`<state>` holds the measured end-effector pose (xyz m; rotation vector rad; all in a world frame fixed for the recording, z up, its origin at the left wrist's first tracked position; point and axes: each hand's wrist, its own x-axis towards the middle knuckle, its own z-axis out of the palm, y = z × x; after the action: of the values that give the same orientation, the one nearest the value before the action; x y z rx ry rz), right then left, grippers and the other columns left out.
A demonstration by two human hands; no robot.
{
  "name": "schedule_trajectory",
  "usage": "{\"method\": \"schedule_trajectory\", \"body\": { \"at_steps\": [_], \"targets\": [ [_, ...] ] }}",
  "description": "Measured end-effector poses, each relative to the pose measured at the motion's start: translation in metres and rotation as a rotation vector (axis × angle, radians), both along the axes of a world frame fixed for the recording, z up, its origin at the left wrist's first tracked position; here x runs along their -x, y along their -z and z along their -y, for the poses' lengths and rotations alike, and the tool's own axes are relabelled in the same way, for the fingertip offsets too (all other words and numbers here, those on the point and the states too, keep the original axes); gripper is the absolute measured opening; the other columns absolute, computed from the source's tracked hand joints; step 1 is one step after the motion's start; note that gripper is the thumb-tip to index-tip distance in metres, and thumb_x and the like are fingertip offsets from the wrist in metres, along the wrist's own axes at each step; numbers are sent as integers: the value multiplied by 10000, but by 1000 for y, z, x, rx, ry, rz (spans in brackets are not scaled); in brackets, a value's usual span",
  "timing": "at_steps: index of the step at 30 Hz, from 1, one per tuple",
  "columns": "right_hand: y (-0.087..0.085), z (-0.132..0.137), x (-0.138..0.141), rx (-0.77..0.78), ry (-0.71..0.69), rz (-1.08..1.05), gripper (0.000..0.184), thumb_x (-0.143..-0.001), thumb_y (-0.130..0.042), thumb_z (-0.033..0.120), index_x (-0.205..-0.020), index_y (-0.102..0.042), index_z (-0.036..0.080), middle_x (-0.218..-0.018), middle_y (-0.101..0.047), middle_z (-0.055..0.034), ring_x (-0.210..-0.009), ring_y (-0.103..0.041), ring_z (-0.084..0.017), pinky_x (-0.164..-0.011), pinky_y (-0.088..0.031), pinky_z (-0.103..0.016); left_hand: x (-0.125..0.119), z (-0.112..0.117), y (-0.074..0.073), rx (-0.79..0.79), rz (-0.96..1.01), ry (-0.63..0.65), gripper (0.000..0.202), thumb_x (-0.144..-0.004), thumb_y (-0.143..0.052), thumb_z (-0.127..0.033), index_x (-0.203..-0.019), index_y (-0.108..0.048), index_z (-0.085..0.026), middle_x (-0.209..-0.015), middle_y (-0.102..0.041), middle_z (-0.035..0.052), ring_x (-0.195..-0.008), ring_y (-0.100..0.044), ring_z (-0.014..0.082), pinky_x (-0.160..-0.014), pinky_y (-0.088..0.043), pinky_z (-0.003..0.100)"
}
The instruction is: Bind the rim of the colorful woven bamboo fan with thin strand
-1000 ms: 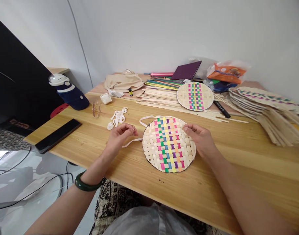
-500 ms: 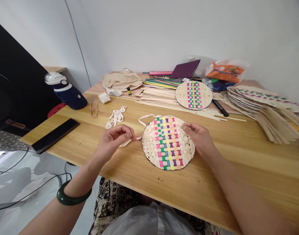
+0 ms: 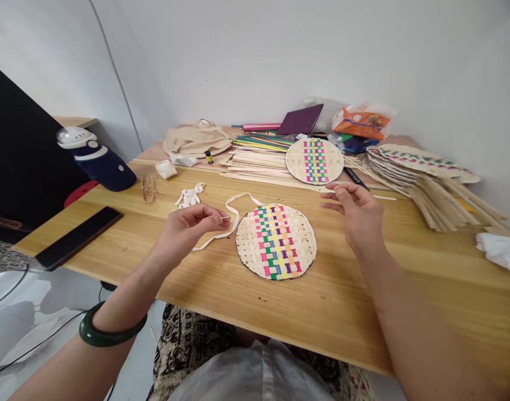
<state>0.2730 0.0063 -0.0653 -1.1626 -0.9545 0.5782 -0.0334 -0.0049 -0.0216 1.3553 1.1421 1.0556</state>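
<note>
A round woven fan panel (image 3: 276, 242) with bright coloured strips lies flat on the table between my hands. A cream ribbon (image 3: 233, 223) runs from its top edge in a loose curve toward my left wrist. My left hand (image 3: 196, 225) is pinched left of the panel; a thin, pale, needle-like piece (image 3: 224, 216) pokes out from its fingertips. Raised to the right of the panel and apart from it, my right hand (image 3: 355, 211) has thumb and index finger together. Whatever sits in that pinch is too fine to see.
Behind lie a second woven panel (image 3: 314, 161), flat strips (image 3: 258, 161), a black marker (image 3: 355, 178) and a stack of handled fans (image 3: 422, 167). On the left are a phone (image 3: 79, 236), glasses (image 3: 148, 188), bundled ribbon (image 3: 191, 195) and a blue bottle (image 3: 100, 161). White tissue (image 3: 501, 250) is at right.
My right hand has come off the panel and moved up and to the right. The panel now lies flat on the table, and the view has shifted a little to the right.
</note>
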Motion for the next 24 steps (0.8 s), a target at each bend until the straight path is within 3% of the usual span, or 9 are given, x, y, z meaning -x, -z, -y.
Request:
{"method": "schedule_trajectory", "body": {
  "at_steps": [5,13,17,24],
  "targets": [
    [-9,1,-3,-175,157,-66,94,-750,-635,280,-760,-608,190,-798,-660,-1,-707,-648,-130,-568,-575,-257,-13,2,-7,-30,33,24,185,-745,-718,-292,-655,-653,-144,-912,-731,68,-895,-695,218,-762,-605,318],
    [-32,7,-21,-368,342,-66,17,-786,-569,154,-773,-580,158,-742,-630,-3,-652,-621,-105,-539,-567,-228,-45,-4,-39,-233,128,41,141,-761,-679,-251,-682,-621,-148,-938,-727,68,-973,-687,265,-775,-613,381],
    [-40,7,-45,-409,504,-132,115,-797,-511,75,-726,-542,159,-681,-598,16,-597,-598,-91,-501,-548,-213,-69,-11,-50,-302,155,71,151,-770,-661,-248,-676,-605,-143,-955,-720,68,-983,-681,248,-803,-601,380],
    [-59,21,-78,-440,653,-175,153,-808,-470,41,-725,-528,156,-670,-583,21,-577,-592,-87,-487,-525,-210,-95,-17,-61,-342,201,102,134,-773,-668,-241,-713,-614,-134,-909,-715,56,-909,-698,221,-782,-600,354]
  ]
}}
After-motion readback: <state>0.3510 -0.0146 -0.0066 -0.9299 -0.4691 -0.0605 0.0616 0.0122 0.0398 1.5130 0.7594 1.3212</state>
